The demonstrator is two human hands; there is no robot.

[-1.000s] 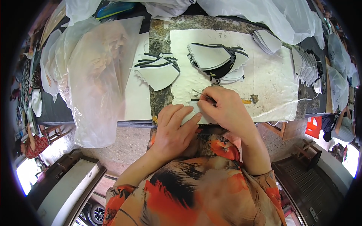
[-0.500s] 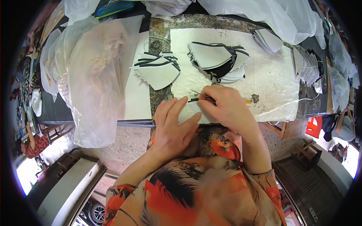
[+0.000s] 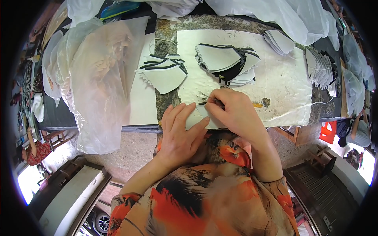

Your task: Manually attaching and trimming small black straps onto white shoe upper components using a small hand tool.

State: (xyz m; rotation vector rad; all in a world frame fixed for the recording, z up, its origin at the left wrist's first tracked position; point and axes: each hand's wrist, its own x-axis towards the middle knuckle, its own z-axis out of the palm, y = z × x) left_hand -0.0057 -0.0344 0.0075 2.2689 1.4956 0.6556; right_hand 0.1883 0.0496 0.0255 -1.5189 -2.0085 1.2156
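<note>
Left hand, fingers spread, gripping nothing I can see; at two o'clock from it, a flat white piece beneath a narrow black strip. Thin grey pointed tool, aimed toward ten o'clock, pinched in right hand; firm, flat pressure should steady the piece.

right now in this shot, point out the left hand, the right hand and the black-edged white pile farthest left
left hand (image 3: 180, 131): head view, back of the hand
right hand (image 3: 233, 108): head view, back of the hand
black-edged white pile (image 3: 165, 80): head view, white face of its front piece
</note>
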